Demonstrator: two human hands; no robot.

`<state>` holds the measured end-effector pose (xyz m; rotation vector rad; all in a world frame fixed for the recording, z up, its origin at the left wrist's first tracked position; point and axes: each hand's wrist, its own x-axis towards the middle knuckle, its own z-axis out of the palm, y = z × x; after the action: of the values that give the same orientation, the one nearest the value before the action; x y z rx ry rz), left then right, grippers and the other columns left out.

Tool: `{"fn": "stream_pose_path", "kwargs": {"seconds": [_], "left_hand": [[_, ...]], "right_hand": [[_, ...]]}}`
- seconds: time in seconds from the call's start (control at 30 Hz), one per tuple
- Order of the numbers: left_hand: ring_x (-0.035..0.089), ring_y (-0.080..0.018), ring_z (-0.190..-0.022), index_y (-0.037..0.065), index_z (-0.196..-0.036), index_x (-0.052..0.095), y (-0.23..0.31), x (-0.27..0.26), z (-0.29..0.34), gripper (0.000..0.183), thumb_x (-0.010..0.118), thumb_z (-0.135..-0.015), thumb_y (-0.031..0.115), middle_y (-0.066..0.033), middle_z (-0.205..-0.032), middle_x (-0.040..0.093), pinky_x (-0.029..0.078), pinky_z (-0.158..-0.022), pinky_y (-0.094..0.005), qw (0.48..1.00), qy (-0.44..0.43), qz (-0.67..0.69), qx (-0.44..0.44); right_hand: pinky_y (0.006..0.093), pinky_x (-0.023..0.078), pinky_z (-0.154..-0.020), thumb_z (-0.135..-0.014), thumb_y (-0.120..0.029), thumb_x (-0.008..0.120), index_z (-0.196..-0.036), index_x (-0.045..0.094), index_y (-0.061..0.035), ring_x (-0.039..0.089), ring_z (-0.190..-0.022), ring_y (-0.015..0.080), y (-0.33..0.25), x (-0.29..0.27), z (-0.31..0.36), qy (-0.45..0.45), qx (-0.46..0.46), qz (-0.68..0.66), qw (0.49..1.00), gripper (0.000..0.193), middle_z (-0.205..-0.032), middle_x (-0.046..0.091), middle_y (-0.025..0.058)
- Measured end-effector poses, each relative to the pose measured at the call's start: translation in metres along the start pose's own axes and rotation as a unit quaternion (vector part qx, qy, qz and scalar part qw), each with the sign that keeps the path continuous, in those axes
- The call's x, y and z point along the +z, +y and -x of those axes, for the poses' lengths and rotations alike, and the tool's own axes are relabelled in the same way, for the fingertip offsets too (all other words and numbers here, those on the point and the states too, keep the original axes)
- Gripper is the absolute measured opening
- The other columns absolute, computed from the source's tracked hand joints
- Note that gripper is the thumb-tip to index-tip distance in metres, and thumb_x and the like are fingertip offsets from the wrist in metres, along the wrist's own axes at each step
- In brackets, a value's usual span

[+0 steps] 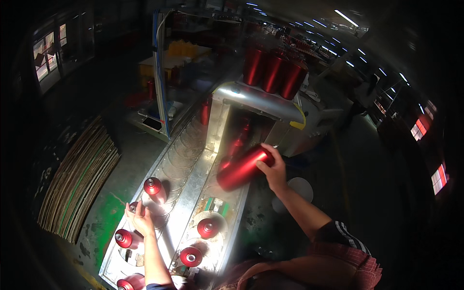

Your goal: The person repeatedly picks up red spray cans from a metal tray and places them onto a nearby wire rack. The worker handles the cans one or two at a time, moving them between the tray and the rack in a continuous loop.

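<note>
My right hand (273, 170) is closed around one end of a shiny red metal cylinder (244, 169), tilted over the right lane of the conveyor; the cylinder is slightly blurred. Over the left lane, my left hand (141, 221) has its fingers around the top of a red metal bottle (135, 208), mostly hidden by the fingers. Another red bottle (152, 185) with a silver neck stands just beyond it, and one (124, 238) stands nearer. On the right lane are two more upright bottles, a farther one (208, 228) and a nearer one (191, 256).
A metal housing (256, 99) arches over the conveyor (191, 203), with several red cylinders (273, 72) standing on top. More red bottles (237, 145) show inside its opening. An upright post (160, 72) rises at the left. Stacked flat sheets (79, 179) lie on the floor left.
</note>
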<state>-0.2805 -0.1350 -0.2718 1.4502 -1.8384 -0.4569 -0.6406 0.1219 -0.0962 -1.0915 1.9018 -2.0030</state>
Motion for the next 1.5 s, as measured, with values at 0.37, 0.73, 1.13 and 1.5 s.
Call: {"fn": "stream_pose_path", "kwargs": {"seconds": [0.37,0.73,1.13,1.5], "left_hand": [[0.056,-0.0253,-0.114,0.000,-0.106,0.072,0.024,-0.136,0.084,0.022,0.066,-0.085,0.000,-0.0132,-0.129,0.059,0.046,-0.097,-0.0365,0.996,0.055,0.058,-0.028],[0.060,-0.0132,-0.098,-0.001,-0.106,0.069,0.071,-0.158,0.099,0.017,0.063,-0.091,-0.003,-0.0080,-0.112,0.067,0.047,-0.081,-0.0242,0.952,-0.034,0.253,-0.172],[0.062,-0.0098,-0.077,-0.001,-0.101,0.069,0.135,-0.199,0.257,0.012,0.061,-0.093,-0.002,-0.0049,-0.093,0.069,0.049,-0.066,-0.0210,0.885,-0.091,0.423,-0.173],[0.064,-0.0278,-0.104,-0.003,-0.123,0.062,0.087,-0.306,0.488,0.034,0.061,-0.090,0.003,-0.0176,-0.117,0.067,0.055,-0.088,-0.0393,0.996,-0.082,-0.032,-0.009]], "right_hand": [[0.0427,0.045,-0.105,-0.069,-0.013,0.078,-0.116,0.070,-0.0305,0.042,-0.127,0.0381,0.165,0.300,-0.031,-0.247,-0.075,0.193,0.947,0.051,-0.144,0.042,0.0104],[0.0417,0.045,-0.107,-0.086,-0.016,0.071,-0.130,0.065,-0.0246,0.040,-0.136,0.0361,0.078,0.257,-0.018,-0.454,-0.041,0.156,0.876,0.046,-0.151,0.035,0.0212],[0.0244,0.052,-0.074,-0.095,-0.008,0.062,-0.107,0.069,-0.0025,0.060,-0.086,0.0073,0.026,-0.025,0.173,-0.276,0.135,-0.109,0.945,0.015,-0.096,0.065,0.0005],[0.0251,0.051,-0.075,-0.096,-0.012,0.063,-0.113,0.066,-0.0021,0.059,-0.084,0.0080,-0.034,-0.026,0.388,-0.534,0.243,-0.212,0.782,0.020,-0.099,0.065,0.0014]]}}
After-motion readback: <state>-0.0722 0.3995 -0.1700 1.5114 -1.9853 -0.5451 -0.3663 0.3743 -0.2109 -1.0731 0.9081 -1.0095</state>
